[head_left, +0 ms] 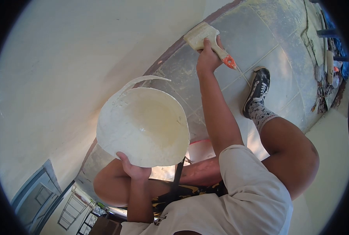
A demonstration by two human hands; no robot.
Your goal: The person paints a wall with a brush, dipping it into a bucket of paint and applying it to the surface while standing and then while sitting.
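My right hand is closed around a wide paintbrush near the foot of the wall. Pale paint coats the brush, and the end of its handle is red with a hole in it. In my left hand is a paint-smeared pale bowl, gripped at its near rim with the thumb on the inside edge. Yellowish liquid lies in the bowl, and a torn, curved strip sticks out from its far rim. The fingers under the bowl are hidden.
A pale wall rises on the left, with a dark reddish strip along its base. Grey floor tiles carry paint splashes. My shoe rests on them. Assorted clutter lies at the right edge, and a blue-grey window frame shows lower left.
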